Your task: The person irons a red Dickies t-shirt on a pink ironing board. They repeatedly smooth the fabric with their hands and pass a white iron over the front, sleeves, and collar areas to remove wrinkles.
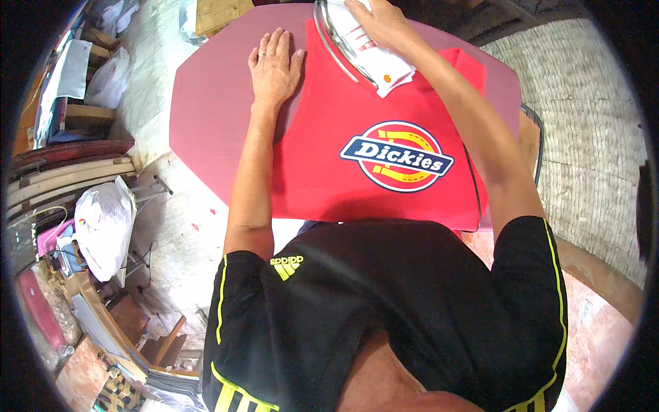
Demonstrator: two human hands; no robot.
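Observation:
A red T-shirt (329,117) with a round blue, yellow and red emblem (397,156) lies spread on a pink padded board (213,103). My left hand (274,65) lies flat, fingers apart, on the board at the shirt's left edge. My right hand (377,20) is closed on top of a white iron (371,51) with a shiny metal soleplate rim. The iron rests on the shirt's far part, near the top of the view. Its front end is cut off by the frame edge.
A white plastic bag (103,223) and stacked wood and clutter (89,302) fill the floor at the left. A woven mat (583,117) lies at the right. A dark metal rod (539,137) runs along the board's right side.

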